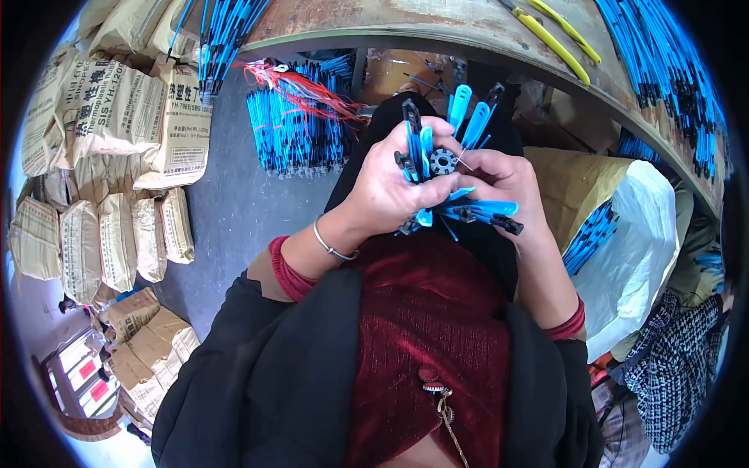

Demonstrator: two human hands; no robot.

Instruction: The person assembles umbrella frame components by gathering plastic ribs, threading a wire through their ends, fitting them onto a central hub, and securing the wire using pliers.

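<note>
Above my lap my left hand [382, 183] is closed round a bundle of folded blue and black plastic arms set about a round, notched black hub [444, 162]. Several flat blue arms [460, 105] with black ends fan out from the hub on the far side. More blue arms [488, 209] stick out below, toward my right palm. My right hand [511, 183] pinches a thin wire [463, 161] with thumb and forefinger at the hub's right edge. Its other fingers are partly hidden behind the blue pieces.
A wooden table [351, 17] curves across the far side, with yellow-handled pliers [550, 43] and blue rods [663, 70] on it. Bundled blue rods [292, 136] with red strings stand on the floor. Paper sacks [117, 109] are stacked left; an open sack [636, 234] stands right.
</note>
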